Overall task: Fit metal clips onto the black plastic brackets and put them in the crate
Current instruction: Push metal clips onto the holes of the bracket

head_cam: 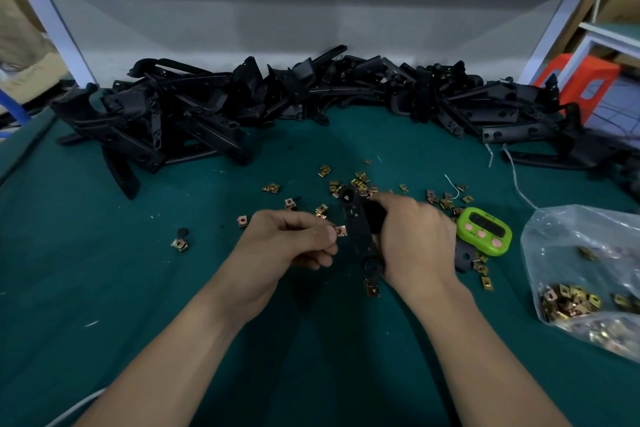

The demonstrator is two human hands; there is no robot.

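My right hand (414, 239) grips a long black plastic bracket (358, 232), held upright over the green table. My left hand (291, 243) pinches a small brass-coloured metal clip (341, 230) between thumb and fingers, right against the bracket's left edge. Several loose clips (360, 184) lie scattered on the mat beyond my hands. No crate is in view.
A big heap of black brackets (277, 97) runs across the back of the table. A green timer (483, 230) sits right of my hand. A clear plastic bag with clips (581, 274) lies at the right edge. An orange stool (581, 80) stands beyond the table.
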